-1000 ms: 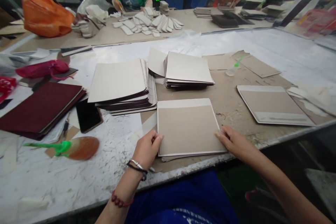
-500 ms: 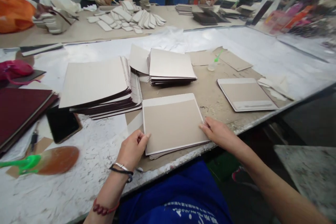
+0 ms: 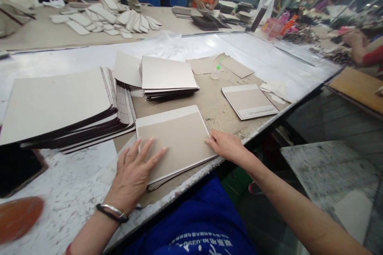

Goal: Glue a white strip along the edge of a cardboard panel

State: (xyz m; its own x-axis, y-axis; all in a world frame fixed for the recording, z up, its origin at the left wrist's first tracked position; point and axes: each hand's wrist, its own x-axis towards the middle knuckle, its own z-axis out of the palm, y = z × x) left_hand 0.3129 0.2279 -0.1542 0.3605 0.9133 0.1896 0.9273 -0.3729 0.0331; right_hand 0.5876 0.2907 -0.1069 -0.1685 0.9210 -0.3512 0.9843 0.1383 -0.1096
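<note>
A beige rectangular panel with a pale border (image 3: 176,135) lies at the table's front edge, on top of several similar sheets. My left hand (image 3: 134,171) is spread over the panel's left side, its fingers apart and the fingertips on or just above the surface. At the panel's right edge, my right hand (image 3: 226,145) is closed, thumb on top and fingers curled at the edge. To the left is a big stack of pale panels with dark edges (image 3: 60,101). Behind the front panel stands a smaller stack (image 3: 167,72).
A similar panel (image 3: 249,99) lies on the right near scraps (image 3: 277,91). A small bottle with a green nozzle (image 3: 216,72) stands behind. A phone (image 3: 20,169) and an amber bottle (image 3: 19,217) are at left. Co-workers sit across, near pale padded pieces (image 3: 104,16).
My left hand has let go of the panel's left edge and opened over its surface. My right hand stays at the right edge. The view has turned to the right.
</note>
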